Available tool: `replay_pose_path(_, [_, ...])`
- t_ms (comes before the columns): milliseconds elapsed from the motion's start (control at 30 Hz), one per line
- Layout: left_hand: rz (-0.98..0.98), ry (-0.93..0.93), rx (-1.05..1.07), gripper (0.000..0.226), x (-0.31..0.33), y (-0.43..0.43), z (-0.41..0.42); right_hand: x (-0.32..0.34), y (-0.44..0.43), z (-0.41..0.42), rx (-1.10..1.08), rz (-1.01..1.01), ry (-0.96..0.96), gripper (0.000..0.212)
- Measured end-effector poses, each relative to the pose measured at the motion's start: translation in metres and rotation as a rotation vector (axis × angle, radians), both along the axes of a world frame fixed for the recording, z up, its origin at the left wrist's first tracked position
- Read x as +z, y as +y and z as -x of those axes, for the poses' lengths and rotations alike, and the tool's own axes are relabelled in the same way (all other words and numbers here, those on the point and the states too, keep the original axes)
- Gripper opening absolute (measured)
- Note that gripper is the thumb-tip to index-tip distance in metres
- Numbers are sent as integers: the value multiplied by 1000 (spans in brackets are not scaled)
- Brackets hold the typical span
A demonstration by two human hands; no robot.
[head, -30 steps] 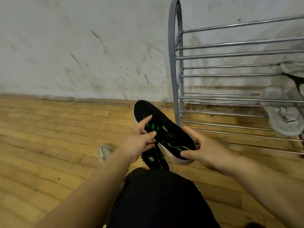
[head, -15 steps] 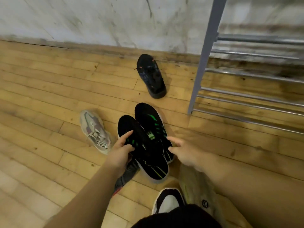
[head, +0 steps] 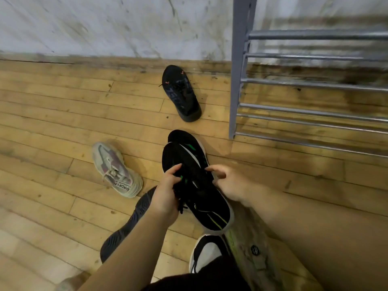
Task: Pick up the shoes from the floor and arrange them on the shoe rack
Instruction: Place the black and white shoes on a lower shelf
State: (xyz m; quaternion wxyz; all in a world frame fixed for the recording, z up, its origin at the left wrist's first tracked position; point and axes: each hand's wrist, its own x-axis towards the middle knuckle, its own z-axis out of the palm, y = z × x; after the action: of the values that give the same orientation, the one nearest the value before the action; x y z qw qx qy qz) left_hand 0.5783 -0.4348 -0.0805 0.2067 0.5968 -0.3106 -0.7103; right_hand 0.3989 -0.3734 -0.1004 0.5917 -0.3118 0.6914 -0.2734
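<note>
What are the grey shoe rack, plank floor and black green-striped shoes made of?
Grey shoe rack: likely metal; matte painted post, glossy round bars. Plank floor: wood, with grain, seams, scuffed varnish. Black green-striped shoes: probably dull textile uppers, pale rubbery soles; blur hides weave.

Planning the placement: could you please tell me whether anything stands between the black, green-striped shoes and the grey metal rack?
Nothing visible does: only wooden floor lies between the black, green-striped shoes and the grey metal rack. The black sneaker with orange marks lies left of its post, off that path.
</note>
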Motion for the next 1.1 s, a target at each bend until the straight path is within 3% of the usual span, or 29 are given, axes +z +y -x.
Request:
replay_pose_path(67, [25, 8, -47, 48, 9, 7, 3, 18, 4, 18, 62, 20, 21, 44])
replay_pose_path(200, [1, 62, -293, 59, 45, 27, 23, 89, 35, 86, 437, 18, 243, 45])
replay_pose_path(333, [34, 30, -660, 52, 97, 50, 55, 162, 122, 168, 555, -178, 331, 40])
replay_pose_path(467, [141, -37, -997, 63, 159, 72, 94, 204, 239, 225, 287, -357, 304, 45])
replay_pose_path(733, [223, -216, -1410, 53, 212, 114, 188, 179, 403, 239, -387, -244, 63, 48])
replay_pose_path(900, [133, -329, -1542, 50, 191, 128, 251, 114, 430, 234, -698, -145, 9, 48])
replay_pose_path(1100, [392, -492, -1565, 27, 114, 159, 321, 56, 413, 262, -847, -30, 10, 53])
